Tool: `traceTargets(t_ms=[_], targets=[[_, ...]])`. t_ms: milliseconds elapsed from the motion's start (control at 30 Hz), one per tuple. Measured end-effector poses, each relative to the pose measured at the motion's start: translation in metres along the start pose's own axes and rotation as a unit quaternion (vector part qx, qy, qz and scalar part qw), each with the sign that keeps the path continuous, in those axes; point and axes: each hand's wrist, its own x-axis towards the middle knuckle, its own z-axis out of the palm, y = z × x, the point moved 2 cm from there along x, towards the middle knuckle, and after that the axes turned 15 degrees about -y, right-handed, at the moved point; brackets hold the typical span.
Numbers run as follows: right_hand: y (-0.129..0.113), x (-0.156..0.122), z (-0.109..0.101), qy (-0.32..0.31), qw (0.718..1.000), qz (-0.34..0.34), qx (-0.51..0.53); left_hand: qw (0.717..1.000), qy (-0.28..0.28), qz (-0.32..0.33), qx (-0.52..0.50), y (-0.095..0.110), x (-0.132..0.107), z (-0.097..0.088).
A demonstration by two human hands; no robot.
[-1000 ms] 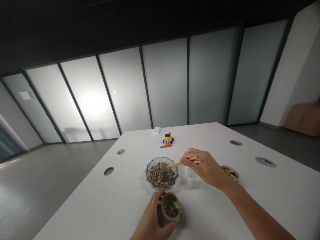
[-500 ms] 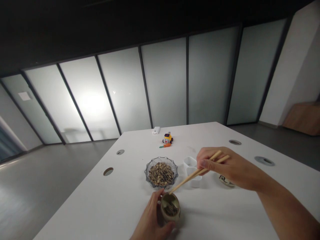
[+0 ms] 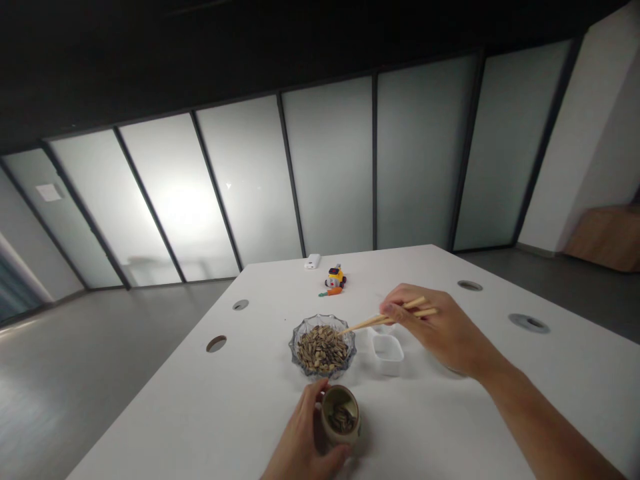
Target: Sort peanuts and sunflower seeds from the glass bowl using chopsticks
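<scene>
My right hand (image 3: 425, 327) is closed around a pair of wooden chopsticks (image 3: 367, 323). Their tips reach the right side of the sunflower seeds (image 3: 321, 348) heaped in a scalloped glass bowl (image 3: 295, 357). Whether a seed is pinched between the tips is too small to tell. Nearer to me, my left hand (image 3: 307, 433) wraps around a small ceramic jar (image 3: 345, 439), its mouth tilted toward me. Some seeds (image 3: 343, 419) lie inside the jar.
White plastic containers (image 3: 389, 365) stand right of the bowl. Beyond it lie a toy carrot (image 3: 331, 292), a yellow toy vehicle (image 3: 335, 276) and a white device (image 3: 313, 261). The white table (image 3: 200, 407) has several round holes. A pale object is mostly hidden beneath my right wrist.
My right hand has moved the chopsticks up and away from the jar's mouth to the seeds in the glass bowl. My left hand and the jar have stayed in place.
</scene>
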Motion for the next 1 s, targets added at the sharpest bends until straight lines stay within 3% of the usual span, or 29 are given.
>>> traceTargets(t_ms=[167,400,633,1000], targets=[[0.013,0.012,0.028,-0.021,0.998,-0.047,-0.043,1.000,0.002,-0.001,0.009,-0.007,0.003,0.000],[0.021,0.016,0.052,-0.091,0.996,-0.019,-0.019,1.000,-0.006,0.005,0.003,-0.005,0.002,-0.001],[0.024,0.018,0.055,-0.116,0.993,-0.004,-0.016,1.000,-0.003,0.007,0.005,-0.002,0.001,0.000],[0.029,0.018,0.053,-0.097,0.995,-0.006,-0.023,1.000,-0.003,0.025,0.018,-0.004,0.002,0.000]])
